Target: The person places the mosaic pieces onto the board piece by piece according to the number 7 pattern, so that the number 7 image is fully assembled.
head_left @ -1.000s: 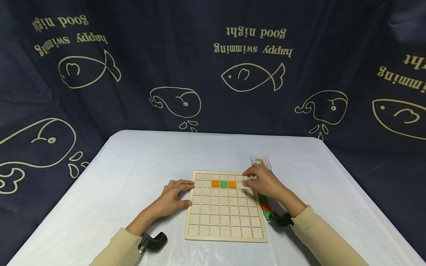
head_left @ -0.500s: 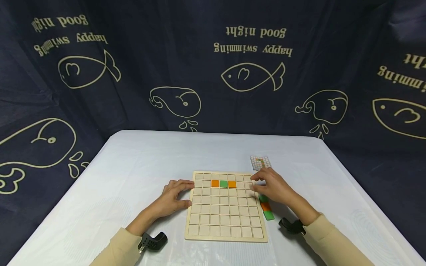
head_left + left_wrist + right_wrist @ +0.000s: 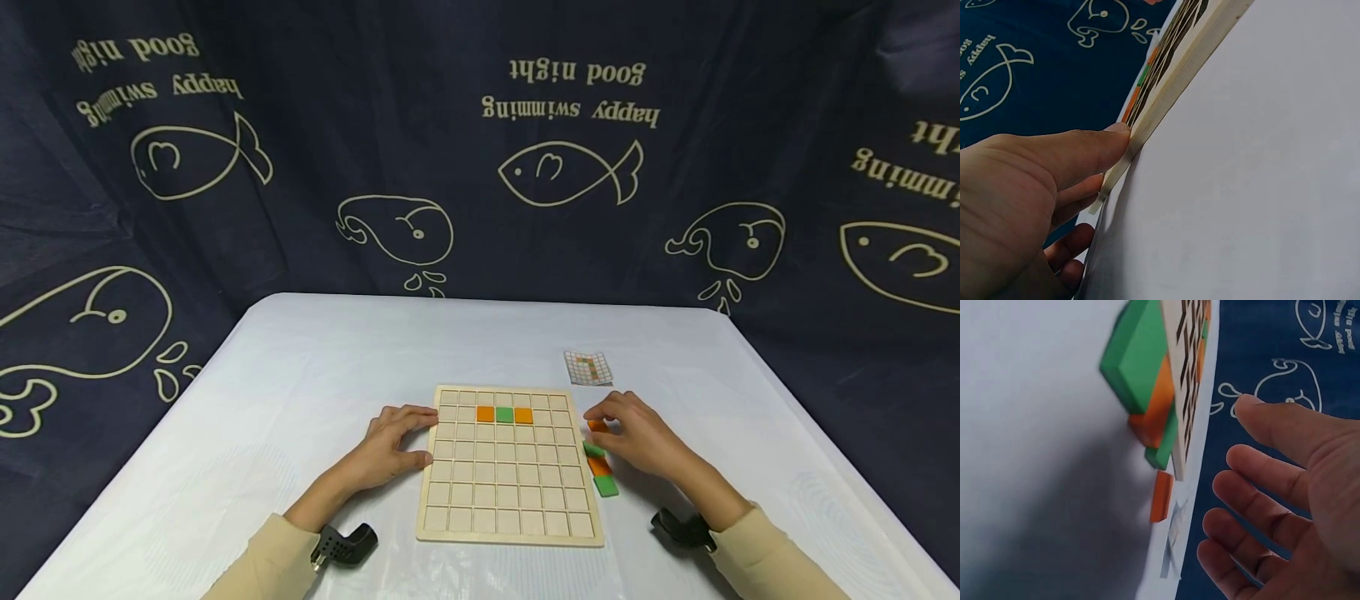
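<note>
My left hand [image 3: 390,450] rests at the left edge of a wooden grid board [image 3: 486,492], thumb and fingertips against its rim. In the left wrist view the thumb [image 3: 1100,150] lies along the edge of the board. Two orange tiles [image 3: 485,414] flank a green tile [image 3: 504,415] in the board's second row. Just off the board's right edge, my right hand [image 3: 633,429] hovers over a loose orange tile [image 3: 597,426]. In the right wrist view its fingers are spread and hold nothing, with that orange tile [image 3: 1161,497] lying apart from them.
Along the board's right side lie a green tile [image 3: 593,450], an orange tile [image 3: 599,466] and another green tile [image 3: 606,486]. A small pattern card [image 3: 588,367] with a coloured grid lies behind them on the white table [image 3: 360,342]. A dark printed cloth [image 3: 480,250] hangs behind.
My right hand has moved right and toward me, from over the board's upper right squares to above the loose tiles. The left hand and the tiles on the board stay in place.
</note>
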{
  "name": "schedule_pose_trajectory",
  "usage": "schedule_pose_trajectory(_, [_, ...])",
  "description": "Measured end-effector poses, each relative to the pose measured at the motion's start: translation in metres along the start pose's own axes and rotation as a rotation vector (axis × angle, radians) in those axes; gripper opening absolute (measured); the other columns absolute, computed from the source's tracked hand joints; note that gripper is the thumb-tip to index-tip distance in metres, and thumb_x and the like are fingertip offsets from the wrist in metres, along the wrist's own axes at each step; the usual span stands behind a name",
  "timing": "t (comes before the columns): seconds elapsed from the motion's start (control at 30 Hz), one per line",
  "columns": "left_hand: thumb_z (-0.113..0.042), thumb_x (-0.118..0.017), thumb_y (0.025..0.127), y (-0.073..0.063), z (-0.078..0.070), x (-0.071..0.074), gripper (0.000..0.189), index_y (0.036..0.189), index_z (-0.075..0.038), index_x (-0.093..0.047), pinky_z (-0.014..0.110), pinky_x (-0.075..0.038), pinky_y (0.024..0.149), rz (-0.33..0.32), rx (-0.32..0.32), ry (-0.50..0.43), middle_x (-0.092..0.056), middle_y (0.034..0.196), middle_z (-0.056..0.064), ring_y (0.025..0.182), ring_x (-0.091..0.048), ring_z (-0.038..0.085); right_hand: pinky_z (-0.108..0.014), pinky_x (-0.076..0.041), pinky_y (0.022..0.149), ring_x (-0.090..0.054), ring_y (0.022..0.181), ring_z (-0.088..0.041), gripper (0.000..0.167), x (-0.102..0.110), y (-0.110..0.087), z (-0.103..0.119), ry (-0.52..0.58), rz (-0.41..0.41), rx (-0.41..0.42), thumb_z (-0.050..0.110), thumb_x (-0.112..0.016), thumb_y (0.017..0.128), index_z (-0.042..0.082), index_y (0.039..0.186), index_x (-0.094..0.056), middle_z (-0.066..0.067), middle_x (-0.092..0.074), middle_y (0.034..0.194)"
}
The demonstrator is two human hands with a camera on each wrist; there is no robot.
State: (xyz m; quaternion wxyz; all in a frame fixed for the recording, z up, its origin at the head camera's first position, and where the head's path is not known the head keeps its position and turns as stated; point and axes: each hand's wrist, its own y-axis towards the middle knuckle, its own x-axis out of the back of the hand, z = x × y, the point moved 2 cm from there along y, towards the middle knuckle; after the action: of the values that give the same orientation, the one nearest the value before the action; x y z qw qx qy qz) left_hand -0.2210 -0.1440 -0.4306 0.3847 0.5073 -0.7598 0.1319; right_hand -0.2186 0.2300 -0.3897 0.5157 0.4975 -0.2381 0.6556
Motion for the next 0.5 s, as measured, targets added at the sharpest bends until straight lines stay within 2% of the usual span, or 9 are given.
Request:
schedule_pose_trajectory(0.3, [-0.02,-0.074,0.078,0.0,0.0,0.0,0.052,0.127,-0.012,-0.059,0.04,-0.024,0.092,0.0,0.001,0.001,-0.051,0.139,0.0,0.116,-0.038,0.02,-0.03,-0.043,0.075,-0.05,0.089,-0.012,0.023,0.0,-0.011,-0.008,0.002,-0.009,0.01,0.023,-0.074,0.08,0.014,0.1,-0.071,0.005,-0.064,0.095])
schedule_pose_trajectory(0.5, [-0.021,-0.074,0.078,-0.001,0.0,0.0,0.052,0.127,-0.011,-0.059,0.038,-0.024,0.091,-0.003,-0.003,-0.002,-0.051,0.139,0.001,0.115,-0.038,0.019,-0.032,-0.043,0.079,-0.049,0.09,-0.01,0.021,0.0,-0.016,-0.013,-0.016,0.006,0.019,0.022,-0.075,0.078,0.016,0.098,-0.071,0.006,-0.064,0.097])
